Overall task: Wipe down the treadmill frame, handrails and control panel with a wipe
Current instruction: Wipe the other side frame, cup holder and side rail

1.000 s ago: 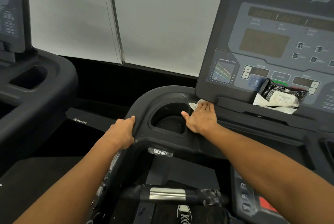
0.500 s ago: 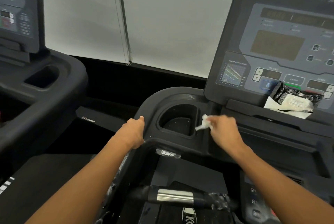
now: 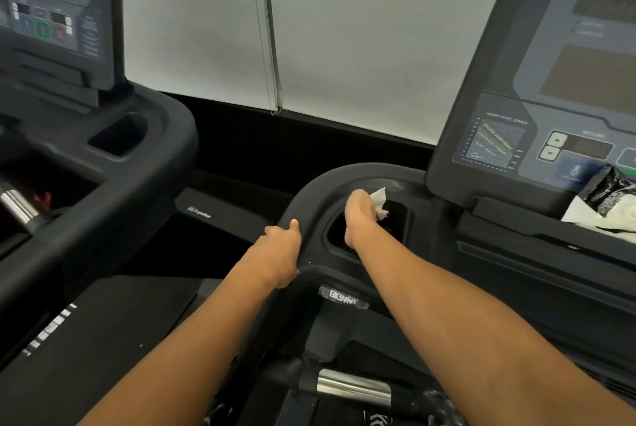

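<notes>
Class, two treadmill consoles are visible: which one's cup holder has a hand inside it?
The right-hand console's cup holder; the right hand holds a wipe there.

My one head camera looks forward and down, close over the treadmill (image 3: 309, 191) console, facing the blinds (image 3: 344, 29).

The right hand (image 3: 359, 219) has carried the wipe (image 3: 379, 202) from the console ledge into the cup holder (image 3: 399, 215).

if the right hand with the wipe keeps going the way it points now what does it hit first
Most likely the far wall of the cup holder: the right hand, gripping the wipe, points forward over that recess. How deep it sits is unclear.
</notes>
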A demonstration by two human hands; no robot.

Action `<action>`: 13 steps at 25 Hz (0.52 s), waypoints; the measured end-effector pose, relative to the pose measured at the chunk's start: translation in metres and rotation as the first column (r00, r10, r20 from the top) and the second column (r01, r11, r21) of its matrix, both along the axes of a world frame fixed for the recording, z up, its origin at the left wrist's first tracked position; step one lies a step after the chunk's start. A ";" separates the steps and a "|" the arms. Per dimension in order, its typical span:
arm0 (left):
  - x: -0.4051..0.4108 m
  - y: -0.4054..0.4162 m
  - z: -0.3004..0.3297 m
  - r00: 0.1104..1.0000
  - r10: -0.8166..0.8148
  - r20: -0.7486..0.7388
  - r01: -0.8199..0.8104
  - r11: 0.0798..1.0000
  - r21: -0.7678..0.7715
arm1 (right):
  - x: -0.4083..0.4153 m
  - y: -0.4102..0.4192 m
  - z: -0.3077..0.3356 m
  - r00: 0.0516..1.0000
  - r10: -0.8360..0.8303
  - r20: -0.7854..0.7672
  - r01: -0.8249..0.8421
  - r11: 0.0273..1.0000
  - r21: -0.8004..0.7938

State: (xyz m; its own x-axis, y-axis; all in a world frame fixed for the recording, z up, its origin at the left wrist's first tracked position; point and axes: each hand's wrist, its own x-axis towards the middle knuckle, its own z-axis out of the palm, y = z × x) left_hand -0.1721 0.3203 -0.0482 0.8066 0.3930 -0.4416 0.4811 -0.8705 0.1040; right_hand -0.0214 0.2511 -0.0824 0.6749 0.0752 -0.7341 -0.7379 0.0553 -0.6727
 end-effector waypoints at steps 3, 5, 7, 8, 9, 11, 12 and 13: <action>0.002 -0.002 0.001 1.000 -0.010 -0.007 0.010 1.000 0.019 | -0.011 0.004 -0.021 0.920 0.382 0.085 -0.345 0.895 -0.284; 0.004 -0.004 0.001 1.000 -0.013 -0.025 0.014 0.999 0.049 | -0.021 -0.008 -0.004 0.709 0.705 0.035 -0.637 0.661 -0.396; 0.004 -0.007 0.002 0.999 -0.012 -0.042 0.015 0.998 0.060 | -0.026 -0.026 0.013 0.436 0.900 0.013 -0.789 0.389 -0.475; 0.004 -0.008 0.003 0.999 -0.013 -0.044 0.015 0.998 0.059 | -0.026 -0.035 0.018 0.339 0.941 0.016 -0.784 0.292 -0.548; 0.002 -0.008 0.004 0.999 -0.015 -0.041 0.018 0.998 0.058 | -0.023 -0.042 0.021 0.285 0.958 0.023 -0.750 0.237 -0.618; -0.001 -0.007 0.005 0.999 -0.021 -0.032 0.023 0.998 0.056 | -0.014 -0.058 0.029 0.249 0.966 0.068 -0.697 0.228 -0.680; -0.002 -0.006 0.005 0.999 -0.022 -0.031 0.024 0.998 0.050 | -0.003 -0.067 0.030 0.231 0.968 0.095 -0.634 0.224 -0.741; -0.001 -0.006 0.005 0.999 -0.023 -0.033 0.024 0.999 0.046 | 0.009 -0.076 0.034 0.180 0.977 0.112 -0.510 0.191 -0.839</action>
State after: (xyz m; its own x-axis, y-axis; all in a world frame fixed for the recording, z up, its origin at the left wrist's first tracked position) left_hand -0.1735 0.3139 -0.0435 0.8015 0.3947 -0.4492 0.4630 -0.8850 0.0485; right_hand -0.0120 0.1751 -0.0482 0.7008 0.6048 -0.3782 0.4045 -0.7736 -0.4877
